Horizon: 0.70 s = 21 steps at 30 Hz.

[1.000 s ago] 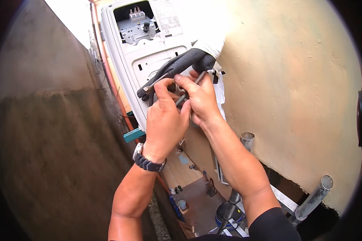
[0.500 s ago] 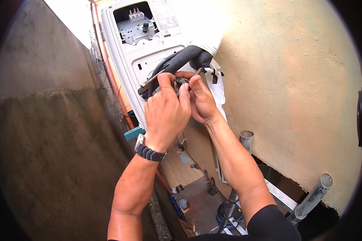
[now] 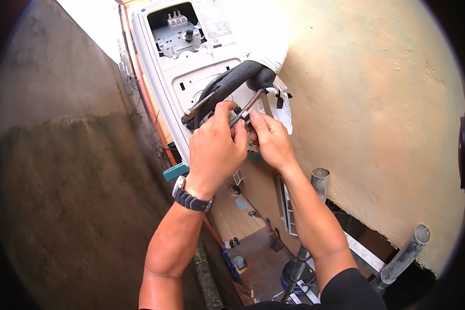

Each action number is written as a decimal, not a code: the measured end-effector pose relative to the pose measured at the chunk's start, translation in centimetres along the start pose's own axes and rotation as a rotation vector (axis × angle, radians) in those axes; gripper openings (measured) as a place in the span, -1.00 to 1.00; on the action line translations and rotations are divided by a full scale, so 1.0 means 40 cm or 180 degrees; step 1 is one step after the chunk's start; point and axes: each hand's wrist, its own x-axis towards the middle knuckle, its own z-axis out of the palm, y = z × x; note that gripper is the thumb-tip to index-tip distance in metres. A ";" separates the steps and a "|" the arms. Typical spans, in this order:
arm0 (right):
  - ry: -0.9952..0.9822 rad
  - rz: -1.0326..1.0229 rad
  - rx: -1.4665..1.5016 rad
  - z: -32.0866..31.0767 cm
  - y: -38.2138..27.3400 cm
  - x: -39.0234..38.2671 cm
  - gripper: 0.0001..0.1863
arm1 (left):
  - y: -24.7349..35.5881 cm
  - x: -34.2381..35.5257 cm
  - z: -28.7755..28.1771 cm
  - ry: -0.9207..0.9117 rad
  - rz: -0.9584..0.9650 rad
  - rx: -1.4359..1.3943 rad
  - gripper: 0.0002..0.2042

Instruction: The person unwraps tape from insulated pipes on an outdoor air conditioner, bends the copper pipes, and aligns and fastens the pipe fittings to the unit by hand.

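A thin copper pipe point(image 3: 253, 99) slants down from black foam insulation point(image 3: 235, 81) toward my hands. My left hand point(image 3: 217, 144), with a watch point(image 3: 191, 198) on its wrist, is closed around the pipe's lower end. My right hand point(image 3: 274, 138) pinches a small dark metal tool point(image 3: 246, 117) set on the pipe, shaped like a tube cutter; my fingers partly hide it. A second bare pipe end point(image 3: 198, 104) sticks out left of my hands. Behind them leans the white outdoor air-conditioner unit point(image 3: 178, 85), its terminal block point(image 3: 177, 20) exposed at the top.
A stained concrete wall point(image 3: 77, 170) rises on the left, a cream wall point(image 3: 372, 103) on the right. Grey metal scaffold tubes point(image 3: 405, 256) stand at lower right. Far below lies a floor point(image 3: 258, 261) with a bucket point(image 3: 238, 261) and a round dark container point(image 3: 297, 276).
My right hand has shifted slightly right and down, its fingers now turned around the tool. More of the copper pipe shows between my hands and the insulation.
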 end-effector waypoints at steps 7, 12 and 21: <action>-0.0061 0.0695 0.1158 0.006 -0.009 -0.017 -0.43 | 0.015 -0.026 0.031 0.0205 -0.0083 -0.0025 -0.67; -0.0419 0.0228 0.0865 -0.013 -0.041 -0.033 -0.42 | -0.017 0.001 0.001 0.0034 0.0063 0.0136 -0.77; 0.0079 -0.0106 0.1725 0.044 -0.044 0.094 -0.32 | -0.014 0.000 -0.011 -0.0165 0.0235 0.0018 -0.46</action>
